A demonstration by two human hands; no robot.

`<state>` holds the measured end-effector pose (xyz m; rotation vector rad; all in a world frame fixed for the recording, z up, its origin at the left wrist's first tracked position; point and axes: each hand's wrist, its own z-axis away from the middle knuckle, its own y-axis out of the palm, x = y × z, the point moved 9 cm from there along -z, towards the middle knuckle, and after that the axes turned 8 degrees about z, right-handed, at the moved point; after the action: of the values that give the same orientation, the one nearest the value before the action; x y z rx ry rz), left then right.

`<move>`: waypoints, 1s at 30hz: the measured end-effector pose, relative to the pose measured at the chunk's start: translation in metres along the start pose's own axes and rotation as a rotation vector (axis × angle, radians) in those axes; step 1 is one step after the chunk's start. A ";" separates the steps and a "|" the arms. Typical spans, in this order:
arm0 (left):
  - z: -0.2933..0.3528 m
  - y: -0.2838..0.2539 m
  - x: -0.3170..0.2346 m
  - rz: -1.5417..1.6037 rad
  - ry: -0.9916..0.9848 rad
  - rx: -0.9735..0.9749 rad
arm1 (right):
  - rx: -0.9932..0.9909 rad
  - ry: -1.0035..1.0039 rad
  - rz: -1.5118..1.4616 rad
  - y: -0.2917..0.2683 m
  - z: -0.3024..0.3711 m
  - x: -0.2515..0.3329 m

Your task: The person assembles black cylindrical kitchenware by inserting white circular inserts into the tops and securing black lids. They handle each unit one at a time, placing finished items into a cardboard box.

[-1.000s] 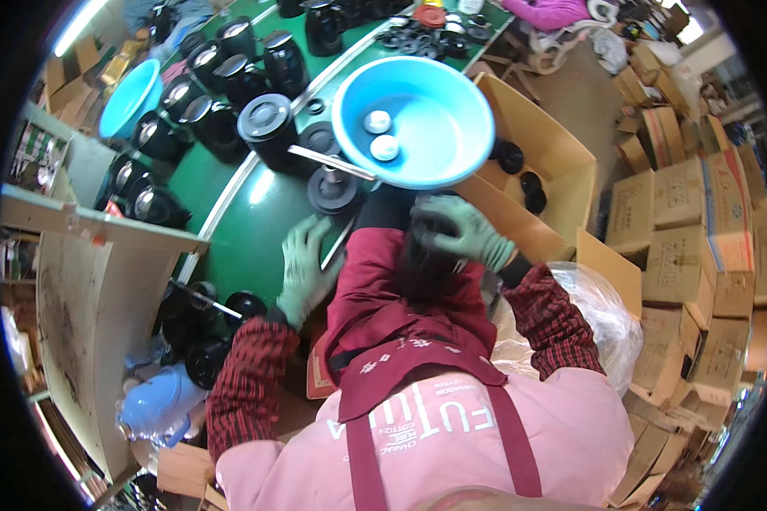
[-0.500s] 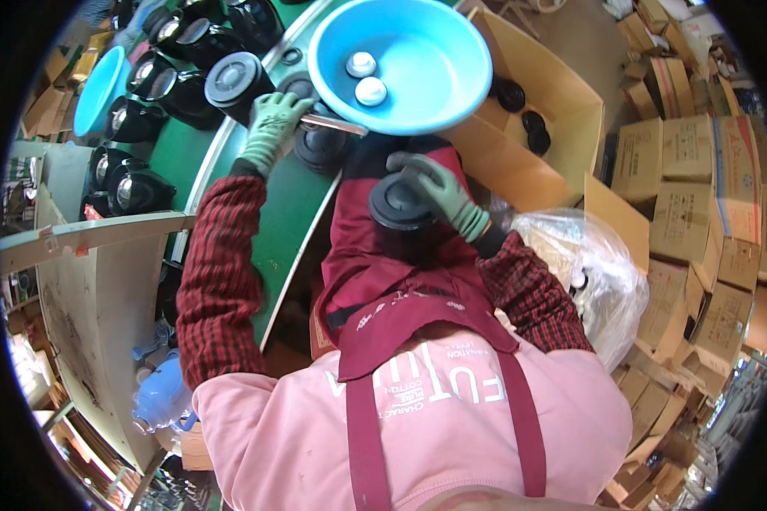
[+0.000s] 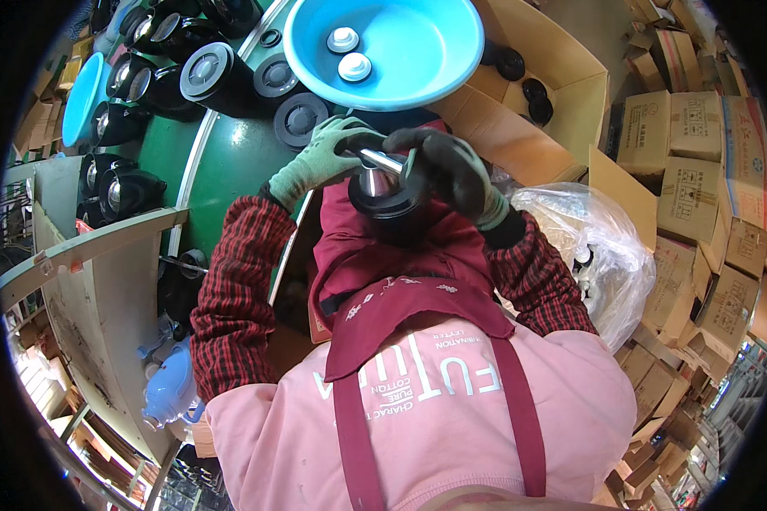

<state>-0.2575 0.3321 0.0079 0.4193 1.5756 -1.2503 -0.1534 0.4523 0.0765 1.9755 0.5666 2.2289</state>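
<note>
In my lap stands a dark round part with a wide flat top, dark against the maroon apron. A silver metal tool, a cone-shaped head under a crosswise bar, sits on top of it. My left hand, in a pale green glove, is closed around the left end of the bar. At the bar's right end my right hand, in a glove with a dark grey coating, has its fingers curled over it; its fingertips are partly hidden.
Ahead lies a blue basin holding two white-topped pieces. Black lidded cylinders and lids stand on the green bench at left. At right are an open carton with black pieces and a clear plastic bag.
My left hand has brought the metal tool from the bench rightward onto the black part in my lap. The right hand has moved from the part's rim to the tool's bar.
</note>
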 end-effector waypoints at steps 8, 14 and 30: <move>-0.023 0.010 -0.014 0.366 0.099 0.065 | 0.065 0.010 0.117 0.024 0.011 0.001; 0.001 0.013 -0.005 0.131 0.054 0.015 | -0.032 -0.025 0.006 -0.014 0.007 -0.022; -0.044 0.053 0.023 1.159 -0.062 -0.073 | 0.325 -0.535 0.856 0.100 0.008 0.003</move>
<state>-0.2481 0.3838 -0.0418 1.0348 0.9994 -0.2953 -0.1301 0.3625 0.1144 3.2930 -0.0193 1.8209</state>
